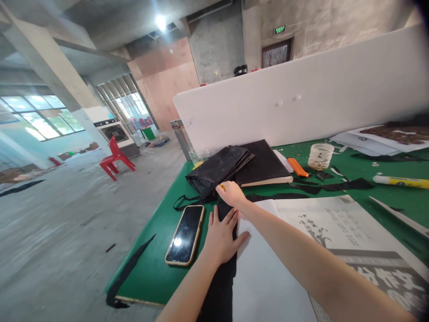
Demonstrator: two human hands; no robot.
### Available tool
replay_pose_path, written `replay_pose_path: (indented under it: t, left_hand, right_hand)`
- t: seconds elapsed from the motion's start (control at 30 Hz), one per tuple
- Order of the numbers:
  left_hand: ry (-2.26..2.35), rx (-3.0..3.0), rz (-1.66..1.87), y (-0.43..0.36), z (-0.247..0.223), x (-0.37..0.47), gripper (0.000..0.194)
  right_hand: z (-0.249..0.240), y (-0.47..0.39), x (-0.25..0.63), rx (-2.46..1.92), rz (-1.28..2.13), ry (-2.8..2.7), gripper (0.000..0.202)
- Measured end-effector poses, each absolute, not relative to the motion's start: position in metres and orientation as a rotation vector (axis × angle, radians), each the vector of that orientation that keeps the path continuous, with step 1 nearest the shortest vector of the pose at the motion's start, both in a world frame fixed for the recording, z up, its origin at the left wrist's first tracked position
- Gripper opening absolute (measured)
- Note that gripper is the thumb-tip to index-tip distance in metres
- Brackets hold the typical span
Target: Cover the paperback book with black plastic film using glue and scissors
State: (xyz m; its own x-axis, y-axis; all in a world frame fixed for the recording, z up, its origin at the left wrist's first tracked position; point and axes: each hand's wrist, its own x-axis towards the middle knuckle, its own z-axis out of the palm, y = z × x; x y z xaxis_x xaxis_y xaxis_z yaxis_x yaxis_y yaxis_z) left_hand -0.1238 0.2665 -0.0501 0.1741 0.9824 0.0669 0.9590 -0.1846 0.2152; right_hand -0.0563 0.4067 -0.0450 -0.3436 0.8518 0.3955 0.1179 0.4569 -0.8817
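My left hand (221, 241) lies flat with its fingers spread. It presses on a strip of black sheet material (217, 293) and on the edge of the white paper (268, 273) beside it. Just beyond, my right hand (231, 194) is closed in a fist over the strip's far end. A bit of a small yellow object (222, 187) shows at the top of that fist; the rest is hidden in my fingers. Folded black sheets (219, 170) lie right behind my right hand. To the left of my left hand is a phone (185, 235) in a pale case.
The green table (150, 273) ends at the left, above a concrete floor. A black-covered book (263, 161), an orange cutter (297, 167), a clear cup (321, 156), black scraps, a yellow-white marker (402, 181) and a printed book (351, 241) lie rightward. A white panel (301, 103) stands behind.
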Motion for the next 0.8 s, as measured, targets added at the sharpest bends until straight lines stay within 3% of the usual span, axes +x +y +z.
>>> replay_pose_path:
  t: [0.57,0.8]
  left_hand:
    - [1.929,2.322,0.293,0.266,-0.051,-0.124,0.065]
    - [1.916,2.330,0.292,0.267,-0.053,-0.125,0.068]
  right_hand:
    - [-0.047,0.404,-0.055,-0.731,0.913,-1.676,0.029]
    - [-0.044,0.396,-0.065,-0.646,1.033,-1.669,0.034]
